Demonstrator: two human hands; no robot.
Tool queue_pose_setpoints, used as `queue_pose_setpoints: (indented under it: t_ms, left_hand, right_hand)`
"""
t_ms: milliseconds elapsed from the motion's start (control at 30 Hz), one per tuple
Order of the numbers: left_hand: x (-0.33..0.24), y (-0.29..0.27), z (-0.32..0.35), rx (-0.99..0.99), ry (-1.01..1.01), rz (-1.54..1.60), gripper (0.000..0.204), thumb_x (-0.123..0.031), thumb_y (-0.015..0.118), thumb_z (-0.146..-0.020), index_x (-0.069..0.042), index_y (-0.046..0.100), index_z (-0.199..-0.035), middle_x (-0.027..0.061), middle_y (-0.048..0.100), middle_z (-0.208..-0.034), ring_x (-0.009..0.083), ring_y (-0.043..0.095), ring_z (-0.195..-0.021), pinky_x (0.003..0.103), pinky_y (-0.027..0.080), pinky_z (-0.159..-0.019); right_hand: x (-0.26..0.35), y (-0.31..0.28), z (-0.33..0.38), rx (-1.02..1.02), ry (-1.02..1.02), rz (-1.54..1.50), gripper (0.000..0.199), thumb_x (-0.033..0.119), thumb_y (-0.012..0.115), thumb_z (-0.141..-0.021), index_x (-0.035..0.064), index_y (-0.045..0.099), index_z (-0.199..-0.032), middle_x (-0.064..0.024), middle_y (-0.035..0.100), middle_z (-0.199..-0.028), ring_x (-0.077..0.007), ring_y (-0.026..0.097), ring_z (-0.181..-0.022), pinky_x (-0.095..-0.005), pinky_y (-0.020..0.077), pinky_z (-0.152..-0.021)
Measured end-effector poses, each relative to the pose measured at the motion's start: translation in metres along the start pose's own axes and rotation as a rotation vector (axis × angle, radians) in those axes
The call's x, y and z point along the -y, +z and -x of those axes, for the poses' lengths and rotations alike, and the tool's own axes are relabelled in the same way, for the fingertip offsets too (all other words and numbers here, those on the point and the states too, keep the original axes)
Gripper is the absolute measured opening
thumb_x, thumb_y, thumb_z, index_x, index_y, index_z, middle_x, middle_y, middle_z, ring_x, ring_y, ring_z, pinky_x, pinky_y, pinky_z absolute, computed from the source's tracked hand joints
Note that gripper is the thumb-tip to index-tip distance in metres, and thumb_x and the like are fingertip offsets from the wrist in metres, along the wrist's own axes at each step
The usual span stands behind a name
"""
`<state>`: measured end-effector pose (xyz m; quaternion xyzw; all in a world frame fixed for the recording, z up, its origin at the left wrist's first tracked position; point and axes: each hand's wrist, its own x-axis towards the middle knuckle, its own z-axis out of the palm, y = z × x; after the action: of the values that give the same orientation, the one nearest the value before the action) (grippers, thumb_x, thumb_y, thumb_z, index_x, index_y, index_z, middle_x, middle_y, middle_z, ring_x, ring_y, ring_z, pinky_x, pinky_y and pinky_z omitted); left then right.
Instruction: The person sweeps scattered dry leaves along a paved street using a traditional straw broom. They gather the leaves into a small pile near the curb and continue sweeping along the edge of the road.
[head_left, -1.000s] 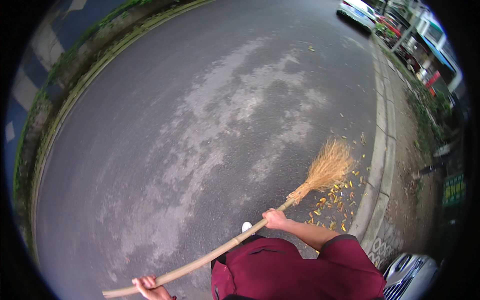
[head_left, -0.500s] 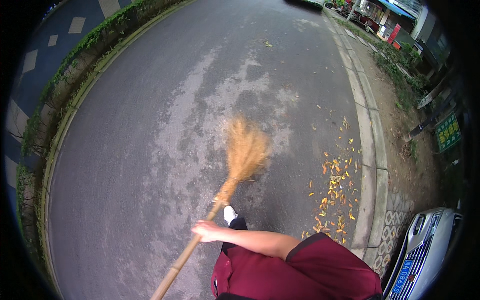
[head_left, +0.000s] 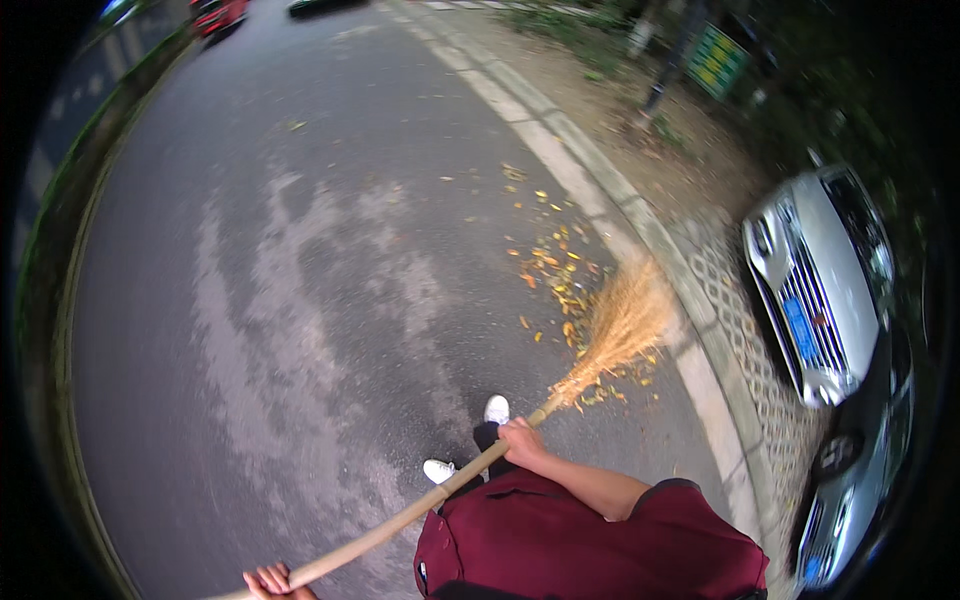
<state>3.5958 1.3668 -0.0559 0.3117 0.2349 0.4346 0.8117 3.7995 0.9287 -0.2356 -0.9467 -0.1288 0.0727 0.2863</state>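
A long broom with a pale bamboo handle and straw-coloured bristles [head_left: 625, 315] slants from the lower left up to the right. My right hand [head_left: 521, 441] is wrapped round the handle close to the bristles. Lower down, at the bottom edge of the view, my left hand [head_left: 272, 581] has its fingers curled round the handle towards its far end; part of this hand is cut off. Blurred by motion, the bristles spread over the road beside the kerb. Yellow and orange fallen leaves [head_left: 557, 268] lie scattered just left of them, some partly covered by the straw.
A stone kerb [head_left: 640, 205] runs along the right of the asphalt road [head_left: 300, 330]. Past it, a silver car [head_left: 840, 290] and a darker car [head_left: 860, 490] stand on grid paving. A green sign [head_left: 716, 62] is farther off. A red vehicle [head_left: 217, 14] appears at the far left.
The broom head has swung from the middle of the road rightward onto the leaves by the kerb. The view has turned right, and my left hand now shows on the handle.
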Motion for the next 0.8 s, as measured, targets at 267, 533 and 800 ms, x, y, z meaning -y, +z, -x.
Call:
queue_pose_setpoints:
  t_ms: [267, 533, 800]
  left_hand:
    - [0.207, 0.236, -0.002, 0.539, -0.634, -0.199, 0.024, -0.016, 0.052, -0.091, -0.014, 0.036, -0.073, -0.0048, 0.033, -0.051, 0.0079, 0.032, -0.045, 0.025, 0.034, -0.055]
    - [0.157, 0.309, -0.025, 0.715, -0.183, -0.415, 0.012, -0.016, 0.052, -0.088, -0.014, 0.045, -0.080, -0.0083, 0.035, -0.052, 0.0040, 0.031, -0.042, 0.022, 0.038, -0.045]
    - [0.109, 0.318, 0.018, 0.581, 0.205, -0.253, 0.028, -0.022, 0.055, -0.084, -0.017, 0.035, -0.064, -0.0036, 0.021, -0.054, 0.0112, 0.029, -0.054, 0.032, 0.028, -0.063]
  right_hand:
    - [-0.081, 0.010, 0.096, -0.199, 0.665, -0.031, 0.010, 0.018, 0.058, -0.074, 0.0114, 0.052, -0.076, -0.0079, 0.055, -0.082, -0.0306, 0.053, -0.089, -0.0438, 0.0457, -0.070]
    - [-0.055, 0.006, -0.019, -0.012, 0.404, -0.242, 0.021, 0.026, 0.063, -0.078, 0.0074, 0.054, -0.078, -0.0142, 0.056, -0.078, -0.0346, 0.053, -0.081, -0.0457, 0.0418, -0.069]
    - [-0.008, -0.053, -0.287, -0.307, -0.058, -0.290, 0.021, 0.018, 0.062, -0.080, 0.0046, 0.046, -0.080, -0.0111, 0.050, -0.090, -0.0304, 0.048, -0.095, -0.0417, 0.0434, -0.079]
